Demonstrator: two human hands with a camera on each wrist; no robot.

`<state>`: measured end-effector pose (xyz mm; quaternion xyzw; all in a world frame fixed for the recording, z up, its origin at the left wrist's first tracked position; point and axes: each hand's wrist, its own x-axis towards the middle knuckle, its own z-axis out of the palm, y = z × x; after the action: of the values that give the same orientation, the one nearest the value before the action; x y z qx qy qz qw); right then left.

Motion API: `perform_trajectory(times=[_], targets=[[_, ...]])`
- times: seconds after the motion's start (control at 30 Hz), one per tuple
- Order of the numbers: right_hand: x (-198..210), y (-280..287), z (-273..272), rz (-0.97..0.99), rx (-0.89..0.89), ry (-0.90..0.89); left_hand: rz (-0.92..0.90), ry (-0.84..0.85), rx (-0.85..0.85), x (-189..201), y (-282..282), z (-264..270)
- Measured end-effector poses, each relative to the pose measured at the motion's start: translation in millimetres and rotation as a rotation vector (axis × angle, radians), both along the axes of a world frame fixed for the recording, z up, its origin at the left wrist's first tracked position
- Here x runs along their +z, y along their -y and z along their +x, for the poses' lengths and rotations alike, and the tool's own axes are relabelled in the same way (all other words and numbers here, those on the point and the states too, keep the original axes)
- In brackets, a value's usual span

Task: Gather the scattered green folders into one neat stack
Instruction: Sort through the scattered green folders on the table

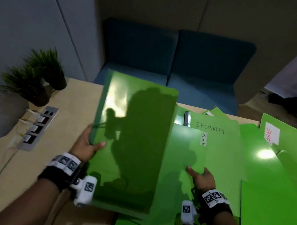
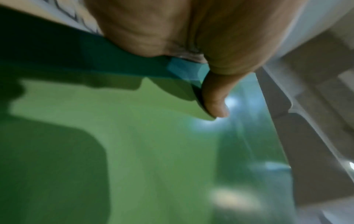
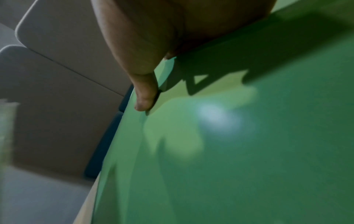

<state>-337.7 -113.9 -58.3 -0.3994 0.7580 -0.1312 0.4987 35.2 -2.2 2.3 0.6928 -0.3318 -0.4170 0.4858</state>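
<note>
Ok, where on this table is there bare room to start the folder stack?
Bare wood on the table between the power strip and the lifted folder. Right of it is crowded with overlapping folders.

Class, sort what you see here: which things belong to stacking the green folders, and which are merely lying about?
Job:
lifted folder, gripped by left hand
Permits folder, gripped by right hand
Security folder
red-labelled folder

Lying about:
two potted plants
socket strip
blue sofa

Prob. office nook; labelled folders [image 1: 215, 142]; desk power sockets [image 1: 37, 129]; blue sofa [image 1: 173, 58]
</note>
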Motion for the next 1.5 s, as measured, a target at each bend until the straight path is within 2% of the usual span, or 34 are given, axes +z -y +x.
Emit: perform_trajectory(times=[0.1, 0.17, 0.3, 0.37, 0.43, 0.5, 0.57, 0.63, 0.67, 0.77, 0.83, 0.97, 1.07, 1.17, 1.3, 1.5], targets=[[3, 0, -2, 0.014, -0.038, 0.035, 0.114, -0.023, -0.122, -37, 4, -63], [4, -2, -1, 0.003, -0.092, 0.088, 0.246, 0.034, -0.162, -50, 7, -87], [11, -14, 4, -0.077, -0.11, 0.21, 0.387, 0.151, -0.192, -69, 12, -103], [13, -22, 8, -0.086, -0.108, 0.277, 0.451, 0.225, -0.261, -80, 6, -110], [11, -30, 12, -0.005, -0.203, 0.441, 0.464, 0.148, -0.285, -86, -4, -121], [4, -34, 13, 0.072, -0.184, 0.551, 0.444, 0.034, -0.243, -81, -11, -125], [6, -33, 12, 0.07, -0.141, 0.497, 0.412, -0.066, -0.234, -76, -9, -121], [8, -24, 8, 0.051, -0.2, 0.483, 0.382, -0.094, -0.268, -62, -1, -119], [12, -17, 4, 0.013, -0.231, 0.48, 0.359, -0.083, -0.267, -52, 4, -120], [35, 10, -25, -0.192, -0.134, 0.359, 0.259, 0.003, -0.244, -29, 30, -129], [53, 27, -58, -0.295, -0.192, 0.384, 0.226, 0.099, -0.263, -23, 53, -142], [80, 46, -144, -0.351, -0.324, 0.269, 0.437, 0.187, -0.218, -45, 96, -191], [71, 46, -206, -0.249, -0.407, 0.113, 0.55, 0.312, -0.246, -57, 115, -234], [61, 38, -244, -0.177, -0.473, 0.137, 0.608, 0.38, -0.225, -54, 126, -267], [41, 31, -262, -0.15, -0.53, 0.147, 0.749, 0.516, -0.213, -52, 136, -291], [13, 26, -256, -0.179, -0.479, 0.137, 0.76, 0.718, -0.323, -64, 138, -293]])
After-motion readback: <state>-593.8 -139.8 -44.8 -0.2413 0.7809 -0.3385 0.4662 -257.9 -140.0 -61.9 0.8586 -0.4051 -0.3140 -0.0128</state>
